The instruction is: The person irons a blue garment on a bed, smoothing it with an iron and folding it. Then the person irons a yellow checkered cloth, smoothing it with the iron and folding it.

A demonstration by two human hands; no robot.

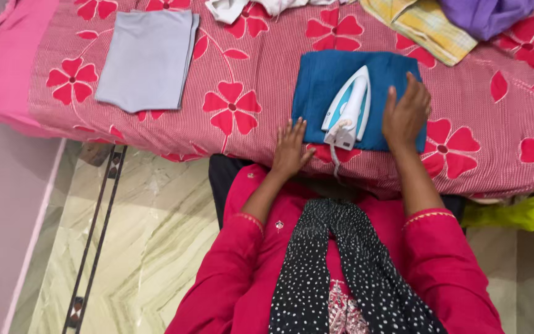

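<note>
Item: white and light-blue electric iron (348, 106), lying on a folded square of deep-blue cloth (322, 83) near the front edge of a bed covered in a red sheet printed with large red flowers (248, 124); the cloth's near edge runs just short of the sheet's drop, with little margin toward the person; open sheet lies to the left of the cloth, reaching as far as a folded pale-grey rectangle of fabric (146, 59), well apart from the iron; less free room to the right and beyond.

Hands: left hand (290, 147) flat, fingers spread, resting unclenched on the sheet at the cloth's lower-left corner, holding nothing; right hand (406, 114) palm-down on the right part of the blue cloth, just beside the iron, fingers relaxed and extended, gripping nothing.

Hidden or cut off: the iron's cord (335, 162) drops from its heel over the bed edge and goes out of sight behind the person's dark dotted scarf (341, 266); the iron's soleplate cannot be seen; a yellow checked cloth (424, 28), a purple garment (486, 15) and a white garment (242, 7) are cropped by the top border; a yellow-green fabric (520, 213) is partly tucked under the bed at right; the cloth's right edge is covered by the right hand.

Orientation: iron's long axis runs near-to-far, slightly tilted; pointed tip away from the person toward upper right; heel toward the bed edge.

Floor: pale marbled tile with dark inlaid strip (100, 216), open at left.
</note>
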